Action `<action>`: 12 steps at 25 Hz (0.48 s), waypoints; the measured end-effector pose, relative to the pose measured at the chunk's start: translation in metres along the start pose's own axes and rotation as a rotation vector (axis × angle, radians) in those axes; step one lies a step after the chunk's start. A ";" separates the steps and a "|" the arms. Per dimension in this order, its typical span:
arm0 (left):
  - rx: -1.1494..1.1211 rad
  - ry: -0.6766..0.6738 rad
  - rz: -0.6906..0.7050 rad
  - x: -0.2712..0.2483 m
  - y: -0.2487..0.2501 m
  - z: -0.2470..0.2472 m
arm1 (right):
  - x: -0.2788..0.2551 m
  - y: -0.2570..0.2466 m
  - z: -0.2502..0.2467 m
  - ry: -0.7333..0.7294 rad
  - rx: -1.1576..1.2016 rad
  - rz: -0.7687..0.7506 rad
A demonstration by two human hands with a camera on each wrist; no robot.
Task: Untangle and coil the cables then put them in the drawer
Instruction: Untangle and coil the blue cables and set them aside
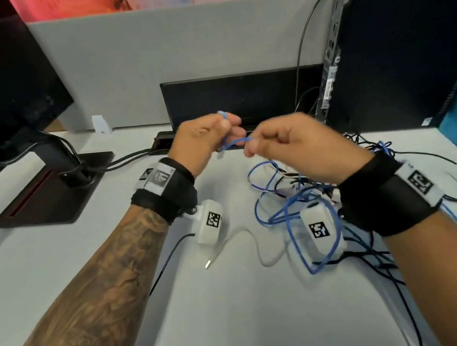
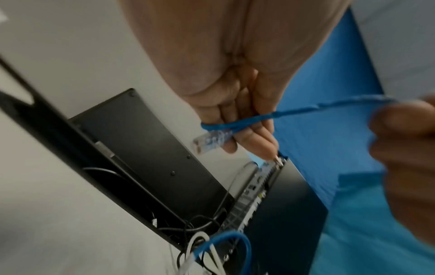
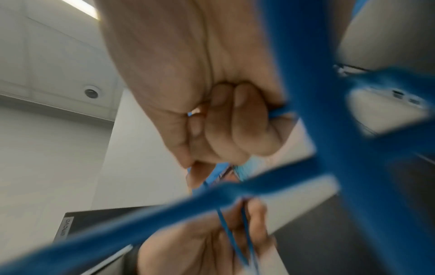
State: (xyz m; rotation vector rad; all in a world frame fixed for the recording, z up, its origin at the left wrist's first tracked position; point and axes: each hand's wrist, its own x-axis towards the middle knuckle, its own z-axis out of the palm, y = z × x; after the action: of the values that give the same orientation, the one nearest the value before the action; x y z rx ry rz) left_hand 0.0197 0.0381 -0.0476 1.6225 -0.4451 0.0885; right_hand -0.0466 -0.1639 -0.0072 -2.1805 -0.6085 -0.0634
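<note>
A blue network cable [image 1: 236, 142] stretches between my two raised hands above the white desk [image 1: 227, 307]. My left hand [image 1: 207, 141] curls its fingers round the cable end, with the clear plug [image 2: 208, 140] sticking out below the fingers. My right hand [image 1: 279, 142] pinches the same blue cable [image 2: 329, 105] a short way along. The rest of the blue cable [image 1: 290, 211] loops down into a tangle with black cables [image 1: 378, 259] and a white cable [image 1: 250, 244] on the desk under my right wrist. In the right wrist view blurred blue cable strands [image 3: 348, 130] cross close to the camera.
A monitor on its stand [image 1: 53, 188] is at the left. A black flat device [image 1: 241, 93] leans on the grey partition [image 1: 173, 56]. A black computer tower [image 1: 398, 41] stands at the right with cables behind it. No drawer is in view.
</note>
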 end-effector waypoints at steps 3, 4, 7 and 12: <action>0.082 -0.173 -0.060 -0.013 0.013 0.022 | 0.008 -0.003 -0.020 0.240 -0.060 -0.087; 0.025 -0.215 -0.117 -0.015 0.018 0.026 | 0.011 -0.002 -0.024 0.300 -0.098 -0.097; -0.222 -0.358 -0.241 -0.023 0.035 0.030 | 0.019 0.012 -0.022 0.378 -0.020 -0.089; -0.806 -0.215 -0.189 -0.016 0.051 0.013 | 0.009 0.022 0.003 0.104 0.040 0.038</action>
State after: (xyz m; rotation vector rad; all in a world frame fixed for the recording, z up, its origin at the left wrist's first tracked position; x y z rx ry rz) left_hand -0.0146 0.0278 -0.0062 0.8700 -0.4147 -0.3707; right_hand -0.0293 -0.1689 -0.0228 -2.1347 -0.5050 -0.1418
